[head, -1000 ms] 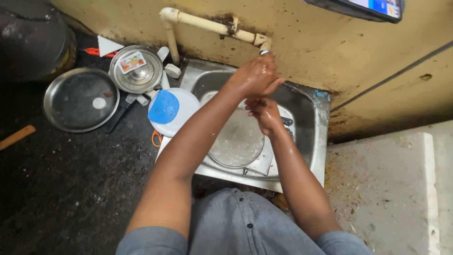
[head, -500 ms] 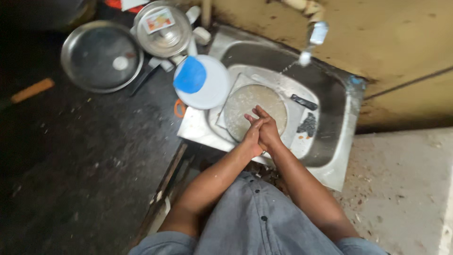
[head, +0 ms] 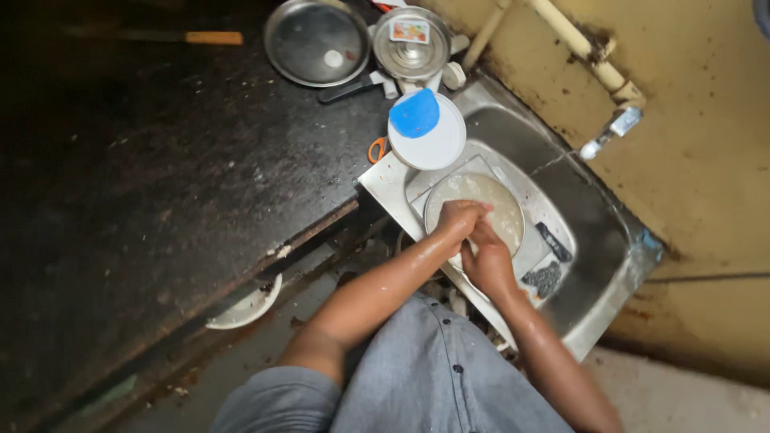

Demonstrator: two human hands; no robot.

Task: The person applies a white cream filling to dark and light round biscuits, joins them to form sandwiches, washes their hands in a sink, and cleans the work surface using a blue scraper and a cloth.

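My left hand (head: 459,218) and my right hand (head: 487,258) are pressed together, wet, over the near rim of a round steel bowl (head: 497,204) of cloudy water. The bowl sits on a flat tray in the steel sink (head: 597,232). The fingers of both hands are curled against each other and I see nothing held in them. A thin stream of water falls from the tap (head: 609,132) on the wall pipe into the sink.
A white round lid with a blue piece (head: 427,128) rests on the sink's left edge. A steel plate (head: 317,42), a lidded steel pot (head: 411,42) and a wooden-handled tool (head: 188,37) lie on the dark counter (head: 160,184). A dark scrubber (head: 544,277) lies in the sink.
My hands dropped from the tap down to the bowl and came together there. The view swung left, bringing more of the dark counter into sight.
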